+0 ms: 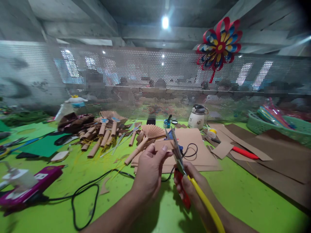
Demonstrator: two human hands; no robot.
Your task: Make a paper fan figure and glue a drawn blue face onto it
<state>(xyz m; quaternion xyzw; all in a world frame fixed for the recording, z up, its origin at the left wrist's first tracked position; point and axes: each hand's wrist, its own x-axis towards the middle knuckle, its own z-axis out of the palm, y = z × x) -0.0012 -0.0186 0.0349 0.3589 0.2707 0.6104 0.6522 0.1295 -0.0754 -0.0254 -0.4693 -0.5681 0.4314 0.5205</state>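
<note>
My left hand (149, 171) is closed, pinching a small piece of brown paper (163, 145) between thumb and fingers. My right hand (194, 181) grips scissors (181, 165) with one red and one yellow handle. The blades are parted and point away from me, at the right edge of the paper piece. Behind them lies a stack of brown paper sheets (191, 137), with something blue on it, partly hidden by the scissors. A pleated paper fan (153, 132) with a rolled paper handle (137, 151) rests left of the stack.
Rolled paper handles (104, 140) with yellow threads heap at the left. A purple power strip (43, 181) trails a black cord (85, 184) across the green table. Right of the stack lie a red-handled knife (245, 152) and brown sheets (284, 161). A jug (196, 118) stands behind.
</note>
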